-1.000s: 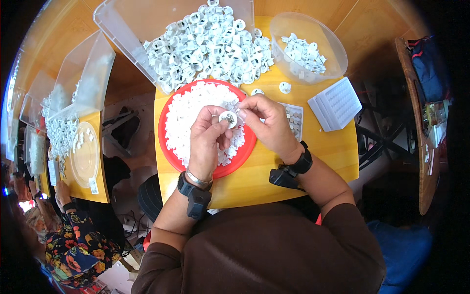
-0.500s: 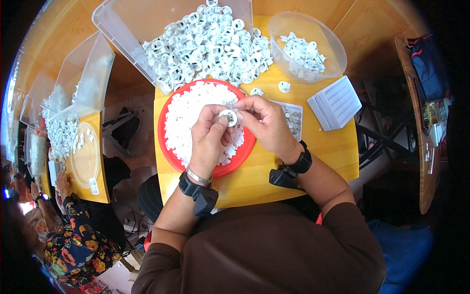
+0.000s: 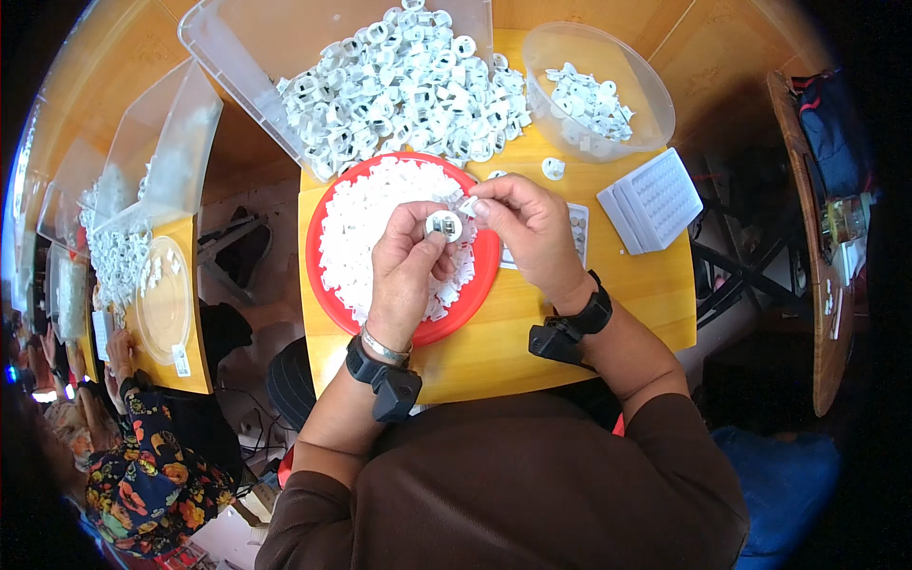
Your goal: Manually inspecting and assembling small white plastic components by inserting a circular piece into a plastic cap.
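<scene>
Over the red round tray (image 3: 426, 332), my left hand (image 3: 404, 256) pinches a round white plastic part (image 3: 444, 226) with a dark slot in its face. Just to its right, my right hand (image 3: 527, 228) holds a small white plastic piece (image 3: 468, 206) between thumb and forefinger. The two pieces are close together; whether they touch I cannot tell. Many small white pieces (image 3: 366, 228) fill the tray beneath my hands. Behind my right hand, a white tray with small round discs (image 3: 579, 228) is partly hidden.
A clear bin (image 3: 237, 66) spills a heap of round white parts (image 3: 399, 85) at the back. An oval clear tub (image 3: 651, 95) holds more. White stacked trays (image 3: 655, 199) stand at right. At left, a co-worker's hand (image 3: 121, 351) rests by another table (image 3: 195, 323).
My right hand has drawn slightly up and right from the round part, with the small white piece now showing in its fingers. My left hand has barely moved.
</scene>
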Demonstrator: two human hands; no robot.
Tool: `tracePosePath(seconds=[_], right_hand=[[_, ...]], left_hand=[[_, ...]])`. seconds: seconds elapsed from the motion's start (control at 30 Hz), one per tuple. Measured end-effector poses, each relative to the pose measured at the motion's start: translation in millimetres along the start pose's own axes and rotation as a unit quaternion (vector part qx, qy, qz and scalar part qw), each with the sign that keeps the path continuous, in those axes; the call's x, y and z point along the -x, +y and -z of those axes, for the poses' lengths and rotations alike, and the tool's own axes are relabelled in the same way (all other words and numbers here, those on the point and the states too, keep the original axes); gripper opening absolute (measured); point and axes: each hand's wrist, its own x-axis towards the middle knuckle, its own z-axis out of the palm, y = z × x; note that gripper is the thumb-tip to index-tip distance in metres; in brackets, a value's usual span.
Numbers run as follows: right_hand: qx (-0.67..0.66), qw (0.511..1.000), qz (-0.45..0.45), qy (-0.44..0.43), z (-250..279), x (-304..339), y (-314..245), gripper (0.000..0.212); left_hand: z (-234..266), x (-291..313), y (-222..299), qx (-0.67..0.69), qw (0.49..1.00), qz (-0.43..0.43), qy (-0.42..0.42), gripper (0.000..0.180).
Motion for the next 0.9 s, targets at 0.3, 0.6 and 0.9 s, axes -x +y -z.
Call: tracePosePath(seconds=[0.3,0.6,0.9], right_hand=[[-0.011,0.995,0.094,-0.023,-4.8,0.2,-12.2,0.008],[0.096,0.989,0.107,-0.027,-7.5,2.8,-13.5,0.008],[0.113,0.985,0.123,-0.034,-5.6,2.4,-14.5,0.007]], left_hand=[[1.4,-2.3,-1.2,0.004,0.999,0.037,-0.007,0.028],[2.2,-1.8,-1.4,-0.009,0.998,0.057,-0.015,0.031],[0.2,-0.5,-2.5,-0.052,0.998,0.047,-0.008,0.038]])
